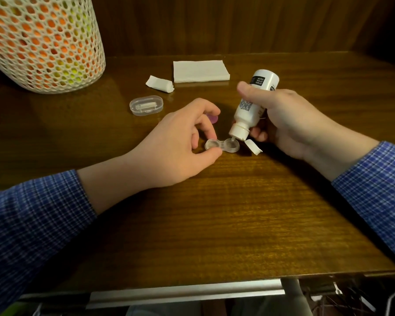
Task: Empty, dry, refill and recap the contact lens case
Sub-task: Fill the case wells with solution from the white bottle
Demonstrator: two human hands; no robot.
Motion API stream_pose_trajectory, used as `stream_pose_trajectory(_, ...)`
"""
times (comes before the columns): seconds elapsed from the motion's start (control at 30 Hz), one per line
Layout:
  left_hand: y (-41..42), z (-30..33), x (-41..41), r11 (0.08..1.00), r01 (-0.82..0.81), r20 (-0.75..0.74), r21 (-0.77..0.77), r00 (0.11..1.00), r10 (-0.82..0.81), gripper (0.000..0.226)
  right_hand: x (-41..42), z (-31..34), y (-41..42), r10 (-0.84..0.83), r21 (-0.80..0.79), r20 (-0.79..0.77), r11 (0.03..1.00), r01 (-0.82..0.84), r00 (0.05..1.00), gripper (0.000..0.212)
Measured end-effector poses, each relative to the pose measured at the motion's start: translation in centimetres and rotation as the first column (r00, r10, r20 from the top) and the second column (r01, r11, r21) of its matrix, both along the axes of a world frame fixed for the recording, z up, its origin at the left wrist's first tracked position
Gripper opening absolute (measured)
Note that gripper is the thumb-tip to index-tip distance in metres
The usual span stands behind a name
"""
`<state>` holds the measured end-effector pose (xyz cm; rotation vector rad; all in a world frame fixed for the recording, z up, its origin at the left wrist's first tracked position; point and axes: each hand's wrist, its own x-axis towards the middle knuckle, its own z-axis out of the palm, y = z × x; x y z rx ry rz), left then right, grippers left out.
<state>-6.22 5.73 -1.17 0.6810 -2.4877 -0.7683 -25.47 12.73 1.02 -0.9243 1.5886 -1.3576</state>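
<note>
A clear two-well contact lens case (222, 145) lies uncapped on the wooden table (214, 213). My left hand (183, 142) pinches its left well between thumb and fingers. My right hand (290, 119) grips a white solution bottle (253, 103), tipped nozzle-down with the tip just over the right well. The bottle's flip cap (253, 147) hangs open beside the case. A purple cap (212, 118) lies behind my left fingers, partly hidden.
A folded white tissue stack (201, 70) and a crumpled tissue piece (159, 83) lie at the back. A clear oval plastic box (146, 105) sits left of the case. A white mesh basket (43, 42) stands far left. The table's front edge is near me.
</note>
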Motion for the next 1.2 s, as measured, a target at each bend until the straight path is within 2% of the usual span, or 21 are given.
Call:
stream_pose_trajectory(0.63,0.0,0.1,0.0,1.000,-0.018,-0.003,0.013,1.000,0.018,0.056,-0.1,0.0,0.0,0.003,-0.006,0.018,1.000,-0.003,1.000,0.035)
stream_pose_trajectory(1.0,0.0,0.1,0.1,1.000,-0.011,-0.010,0.018,1.000,0.012,0.054,-1.1,0.5,-0.5,-0.044,0.067,0.173,0.997,0.033,0.984,0.056)
stream_pose_trajectory(1.2,0.1,0.2,0.1,1.000,-0.005,-0.011,0.017,1.000,0.005,0.054,-1.1,0.5,-0.3,-0.049,0.077,0.156,0.996,0.038,0.986,0.051)
